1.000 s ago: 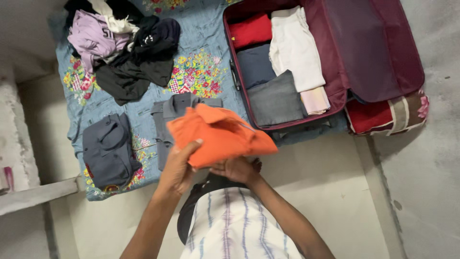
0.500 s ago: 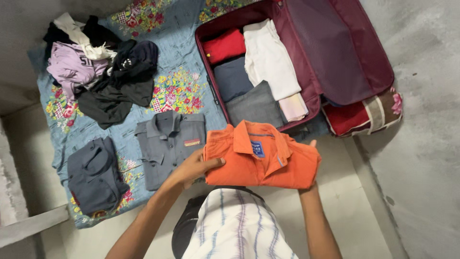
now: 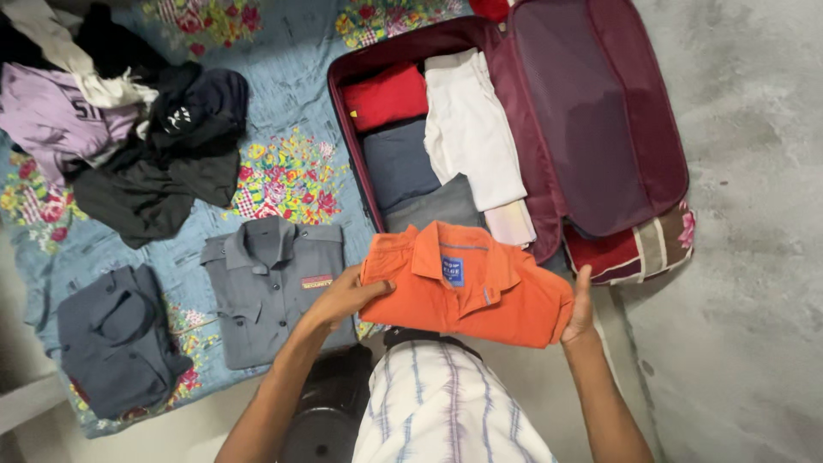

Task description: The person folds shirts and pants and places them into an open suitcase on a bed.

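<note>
I hold a folded orange collared shirt (image 3: pixel 467 287) flat in front of me, collar up, over the near end of an open maroon suitcase (image 3: pixel 591 111). My left hand (image 3: pixel 343 296) grips its left edge, thumb on top. My right hand (image 3: pixel 581 307) supports its right edge with the fingers underneath. Inside the suitcase lie folded clothes: a red piece (image 3: pixel 386 94), a dark blue piece (image 3: pixel 399 163), a grey piece (image 3: pixel 433 206) and a white piece (image 3: pixel 467 129).
A floral blue sheet (image 3: pixel 291 163) covers the floor on the left. It carries a folded grey shirt (image 3: pixel 274 279), a folded dark grey garment (image 3: pixel 116 339) and a heap of black, lilac and white clothes (image 3: pixel 129 111). A striped red cushion (image 3: pixel 630 249) lies under the suitcase lid.
The orange shirt went from bunched in both hands to folded flat and held at its two ends. It has shifted up toward the suitcase, and the view has panned.
</note>
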